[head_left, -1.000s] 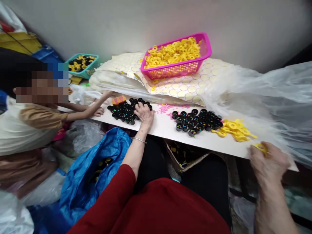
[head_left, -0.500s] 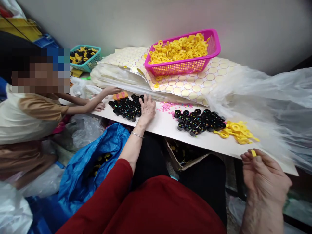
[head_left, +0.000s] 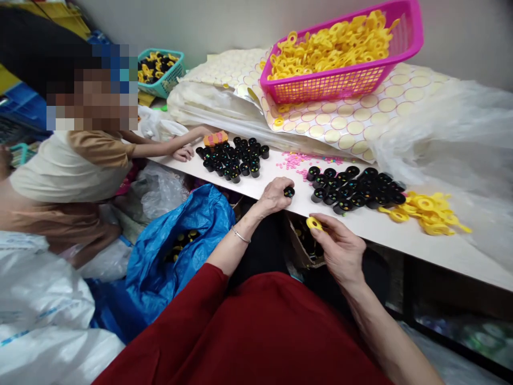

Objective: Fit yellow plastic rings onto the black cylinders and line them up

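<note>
Between the fingers of my left hand (head_left: 276,195) is a small black cup (head_left: 289,191) with coloured bits inside, just over the table's front edge. My right hand (head_left: 342,243) pinches a yellow ring-shaped plastic piece (head_left: 313,223), a short way right of and below the cup; the two parts are apart. Beyond my hands, similar black cups stand in a left cluster (head_left: 234,158) and a right cluster (head_left: 352,187). Loose yellow ring pieces (head_left: 430,211) lie in a heap at the right cluster's end.
A pink basket (head_left: 320,88) of yellow pieces rests on sticker sheets (head_left: 356,128). Pink beads (head_left: 294,160) are scattered on the white table (head_left: 404,243). At left sits another person (head_left: 80,160), arms on the table. A blue bag (head_left: 192,214) and a cardboard box (head_left: 300,248) are below.
My left hand has taken a black cup from the left cluster and moved towards me and right. My right hand has come left from the table's right end with the yellow piece.
</note>
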